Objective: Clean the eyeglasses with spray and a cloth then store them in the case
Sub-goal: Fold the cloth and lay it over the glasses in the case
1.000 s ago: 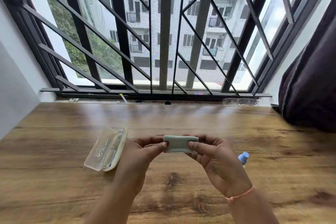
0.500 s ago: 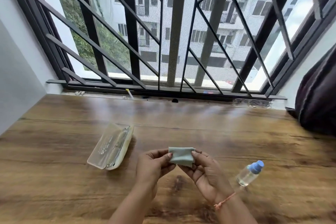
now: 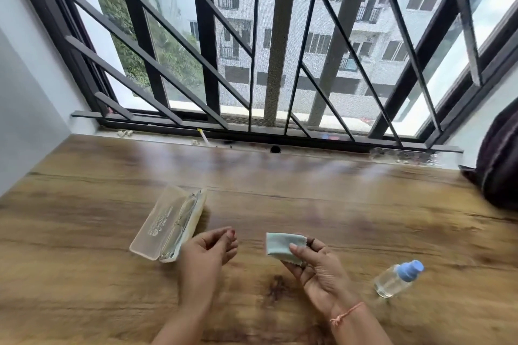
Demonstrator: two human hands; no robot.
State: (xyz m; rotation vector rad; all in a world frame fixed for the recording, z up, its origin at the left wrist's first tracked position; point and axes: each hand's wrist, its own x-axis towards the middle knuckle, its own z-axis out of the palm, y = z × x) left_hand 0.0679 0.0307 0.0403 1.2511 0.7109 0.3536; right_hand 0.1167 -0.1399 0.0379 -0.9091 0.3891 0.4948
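One cloth (image 3: 281,244) pinched, eyeglasses (image 3: 183,220) faint inside case (image 3: 154,228)

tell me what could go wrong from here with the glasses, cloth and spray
1. The cloth is pinched at one end only by the right hand; it may slip and drop.
2. The spray bottle sits close to the right forearm; a careless sweep could knock it over.
3. The eyeglasses lie in the open case beside the left hand; grabbing the lenses would smudge them.
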